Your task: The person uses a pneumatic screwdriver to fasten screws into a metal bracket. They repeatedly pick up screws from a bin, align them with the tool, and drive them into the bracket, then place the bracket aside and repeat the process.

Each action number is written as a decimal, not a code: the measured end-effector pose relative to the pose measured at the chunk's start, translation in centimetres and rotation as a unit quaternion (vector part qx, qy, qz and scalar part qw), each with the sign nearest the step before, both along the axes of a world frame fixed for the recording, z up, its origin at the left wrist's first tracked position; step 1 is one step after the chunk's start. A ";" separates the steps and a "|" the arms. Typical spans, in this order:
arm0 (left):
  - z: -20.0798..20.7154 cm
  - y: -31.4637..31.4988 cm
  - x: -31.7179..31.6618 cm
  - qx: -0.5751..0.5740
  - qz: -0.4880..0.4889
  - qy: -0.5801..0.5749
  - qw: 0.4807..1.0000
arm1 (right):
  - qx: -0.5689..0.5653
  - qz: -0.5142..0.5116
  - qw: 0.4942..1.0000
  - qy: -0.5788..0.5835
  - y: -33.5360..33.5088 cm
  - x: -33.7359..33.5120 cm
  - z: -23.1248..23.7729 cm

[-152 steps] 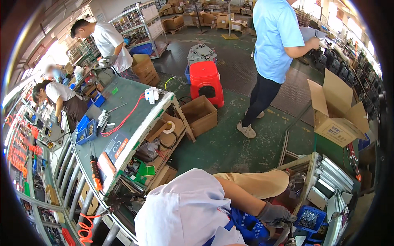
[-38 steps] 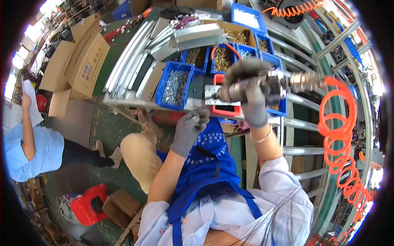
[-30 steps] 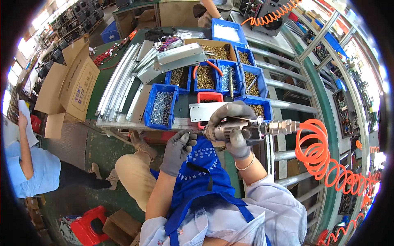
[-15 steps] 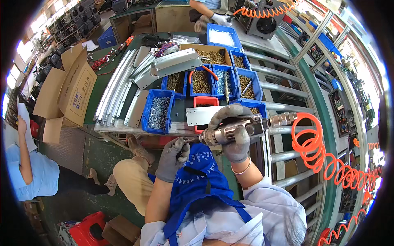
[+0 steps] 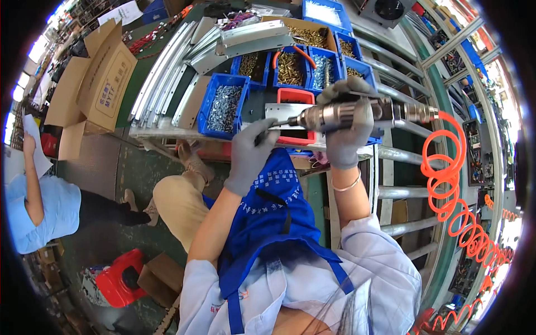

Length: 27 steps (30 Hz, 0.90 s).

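Observation:
My right hand [image 5: 349,146], in a grey glove, is closed around a silver air-powered driver [image 5: 329,116] lying level, its tip pointing left. An orange coiled hose [image 5: 445,162] runs from its right end. At the thin bit [image 5: 286,121], my gloved left hand [image 5: 250,149] has its fingers closed around the tip; whether a small part sits between them is hidden. Behind the driver, a flat silver metal plate [image 5: 272,111] lies across a red bin [image 5: 295,94]. Left of the bin stands a blue bin of silver screws [image 5: 224,106].
More blue bins [image 5: 290,70] of brass and silver screws line the bench. Metal strips [image 5: 162,84] and an open cardboard box [image 5: 106,95] lie left. A roller conveyor [image 5: 399,192] runs along the right. Another person [image 5: 47,206] at far left holds a paper.
The view has tilted, so the bench sits higher in the picture. Both hands and the driver have shifted up and right in it, with the driver now more level. The bit stays at my left fingers.

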<state>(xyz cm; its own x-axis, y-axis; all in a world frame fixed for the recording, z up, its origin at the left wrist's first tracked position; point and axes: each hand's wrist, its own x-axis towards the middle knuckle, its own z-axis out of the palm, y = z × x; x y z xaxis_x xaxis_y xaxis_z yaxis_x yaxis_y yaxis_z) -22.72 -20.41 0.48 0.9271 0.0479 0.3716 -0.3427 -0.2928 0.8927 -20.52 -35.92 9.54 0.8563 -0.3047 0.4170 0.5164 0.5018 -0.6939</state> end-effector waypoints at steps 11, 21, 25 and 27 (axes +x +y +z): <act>-2.7 -1.2 1.0 -0.144 0.078 0.103 0.981 | -0.127 -0.006 0.992 -0.014 -0.2 4.6 -2.2; -5.3 -0.7 2.3 -0.600 -0.079 0.343 0.718 | -0.148 0.071 0.986 -0.016 2.2 3.6 -1.3; -5.5 -0.9 2.7 -0.577 -0.033 0.351 0.737 | -0.229 0.072 0.970 -0.029 3.5 3.9 -0.5; -5.1 -1.2 2.7 -0.556 0.002 0.352 0.753 | -0.268 0.071 0.960 -0.025 4.2 4.2 -0.3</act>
<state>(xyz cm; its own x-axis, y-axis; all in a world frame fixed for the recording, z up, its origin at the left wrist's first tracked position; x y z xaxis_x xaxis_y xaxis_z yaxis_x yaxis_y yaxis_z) -20.02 -21.60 -4.61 0.8752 -0.0297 -0.4828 0.3283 0.7696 0.5477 -16.37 -31.76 9.19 0.8483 0.0843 0.5227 0.5082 0.1470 -0.8486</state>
